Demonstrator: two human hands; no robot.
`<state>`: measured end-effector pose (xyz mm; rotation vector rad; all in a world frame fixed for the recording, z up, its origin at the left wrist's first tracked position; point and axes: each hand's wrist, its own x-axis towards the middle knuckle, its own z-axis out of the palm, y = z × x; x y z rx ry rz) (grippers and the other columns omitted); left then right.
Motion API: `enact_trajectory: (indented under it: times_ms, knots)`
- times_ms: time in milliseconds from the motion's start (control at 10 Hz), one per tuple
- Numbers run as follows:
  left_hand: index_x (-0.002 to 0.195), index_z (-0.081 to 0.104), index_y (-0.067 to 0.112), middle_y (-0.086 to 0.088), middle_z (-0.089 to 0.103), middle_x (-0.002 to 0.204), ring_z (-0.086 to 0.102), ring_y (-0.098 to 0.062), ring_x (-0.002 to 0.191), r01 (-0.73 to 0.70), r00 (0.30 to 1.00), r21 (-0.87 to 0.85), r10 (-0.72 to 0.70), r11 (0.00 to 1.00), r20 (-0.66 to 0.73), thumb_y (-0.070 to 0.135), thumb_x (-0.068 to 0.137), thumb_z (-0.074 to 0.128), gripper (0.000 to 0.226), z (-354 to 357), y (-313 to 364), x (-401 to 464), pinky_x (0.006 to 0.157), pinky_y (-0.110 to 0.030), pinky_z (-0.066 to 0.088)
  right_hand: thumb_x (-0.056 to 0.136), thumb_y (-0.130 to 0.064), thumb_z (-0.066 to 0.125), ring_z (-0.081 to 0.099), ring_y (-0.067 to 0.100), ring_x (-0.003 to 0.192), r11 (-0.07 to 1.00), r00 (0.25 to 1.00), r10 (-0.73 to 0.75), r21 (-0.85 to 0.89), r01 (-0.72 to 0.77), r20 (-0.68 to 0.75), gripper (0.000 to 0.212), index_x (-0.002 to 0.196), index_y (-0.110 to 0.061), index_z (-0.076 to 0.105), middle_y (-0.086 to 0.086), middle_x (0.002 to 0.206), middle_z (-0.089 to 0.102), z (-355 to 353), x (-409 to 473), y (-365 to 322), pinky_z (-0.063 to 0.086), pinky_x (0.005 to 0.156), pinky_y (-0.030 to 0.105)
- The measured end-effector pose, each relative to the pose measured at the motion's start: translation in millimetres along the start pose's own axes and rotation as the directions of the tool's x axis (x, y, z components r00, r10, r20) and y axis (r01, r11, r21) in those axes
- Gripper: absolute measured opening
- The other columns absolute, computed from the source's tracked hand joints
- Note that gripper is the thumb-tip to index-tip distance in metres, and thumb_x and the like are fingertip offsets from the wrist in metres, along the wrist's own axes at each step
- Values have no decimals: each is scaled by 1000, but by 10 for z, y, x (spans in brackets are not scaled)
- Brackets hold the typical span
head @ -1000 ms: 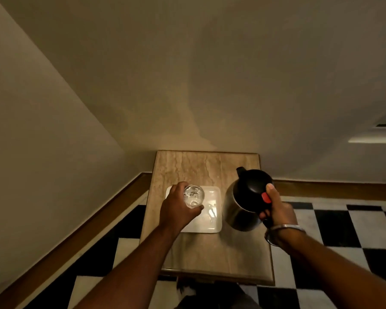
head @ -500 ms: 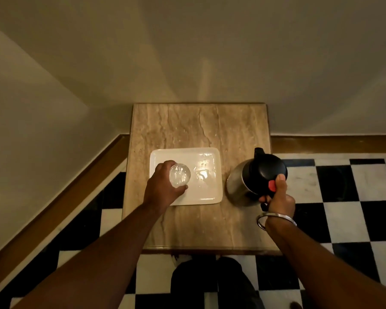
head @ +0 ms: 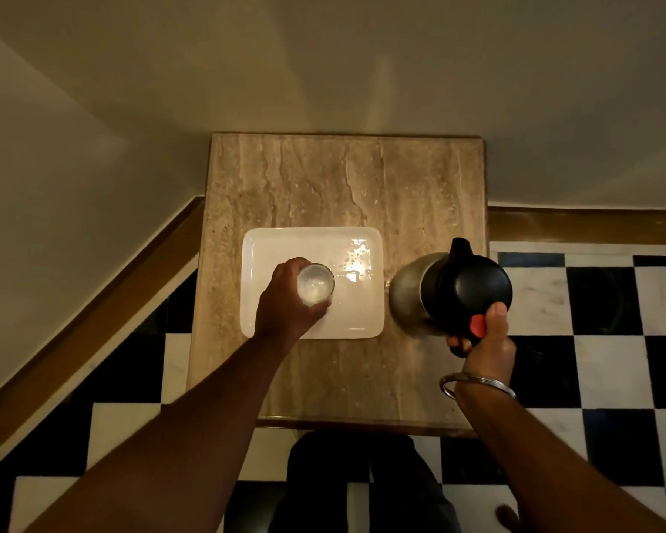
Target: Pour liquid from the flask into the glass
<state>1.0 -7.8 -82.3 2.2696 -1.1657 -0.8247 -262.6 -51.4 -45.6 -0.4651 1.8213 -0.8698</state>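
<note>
A clear glass point(head: 316, 283) stands upright over the white rectangular tray point(head: 366, 321), seen from above, with my left hand point(head: 287, 305) wrapped around its left side. To the right, a steel flask point(head: 450, 288) with a black lid, a spout pointing away from me and a red button sits at the table's right edge. My right hand point(head: 487, 342) grips its handle, thumb by the red button. The flask looks upright; I cannot tell whether it rests on the table. No stream of liquid is visible.
A small marble-topped table point(head: 343, 178) stands in a wall corner. Water drops glint on the tray's right part. Black and white checkered floor point(head: 612, 363) lies right and left. A metal bangle circles my right wrist. My dark-clad legs show below the table's near edge.
The view has tilted down and closer. The flask has come back from leaning toward the glass to upright at the table's right side. The glass stays in my left hand over the tray.
</note>
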Motion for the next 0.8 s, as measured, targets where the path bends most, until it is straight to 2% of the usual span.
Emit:
enact_trajectory:
  times_ms: [100, 300, 500, 600, 700, 800]
  knots:
    - [120, 50, 28, 6, 59, 119, 60, -18, 100, -5, 1000, 19, 6, 1000, -11, 43, 59, 89, 74, 16, -4, -18, 82, -34, 52, 68, -72, 52, 57, 7, 42, 1000, 1000, -21, -13, 21, 1, 51, 73, -22, 61, -1, 60, 59, 3, -37, 10, 48, 49, 22]
    - [122, 50, 26, 4, 58, 120, 59, -19, 101, -17, 1000, 21, 18, 1000, -11, 40, 60, 90, 75, 17, -20, -113, 81, -34, 52, 67, -72, 49, 55, 6, 40, 999, 999, -40, -12, 41, 16, 52, 69, -21, 59, -2, 59, 57, 29, -84, -27, 47, 58, 30]
    - [125, 49, 24, 4, 57, 124, 58, -20, 104, 1, 1000, -12, -2, 1000, -24, 36, 62, 89, 75, 27, -2, -149, 85, -36, 51, 65, -74, 49, 57, 4, 42, 998, 998, -57, 6, 57, 6, 56, 75, -21, 63, 0, 67, 62, 80, -75, -38, 49, 51, 26]
    - [130, 46, 24, 2, 55, 129, 57, -23, 110, 10, 1000, 24, -10, 1000, 16, 37, 63, 89, 81, -19, 27, -175, 88, -41, 52, 67, -78, 43, 58, 6, 42, 997, 997, -68, 42, 67, 29, 71, 88, -14, 65, -4, 55, 62, 41, -95, -41, 49, 44, 16]
    - [148, 25, 23, -3, 43, 147, 45, -26, 129, 39, 992, 124, -53, 992, 112, 45, 58, 92, 115, -144, 50, -199, 100, -47, 47, 82, -72, 32, 68, 16, 83, 999, 998, -50, 20, 50, -32, 79, 116, -7, 63, 8, 93, 73, -5, -152, -5, 48, 65, 21]
    - [154, 0, 24, -6, 22, 161, 24, -29, 144, 46, 988, 215, -77, 975, 137, 57, 55, 89, 137, -379, 177, -406, 109, -49, 36, 92, -55, 37, 56, 30, 115, 975, 989, -106, -205, 84, -99, 55, 128, -17, 54, 10, 121, 62, -122, -530, -17, 42, 82, 34]
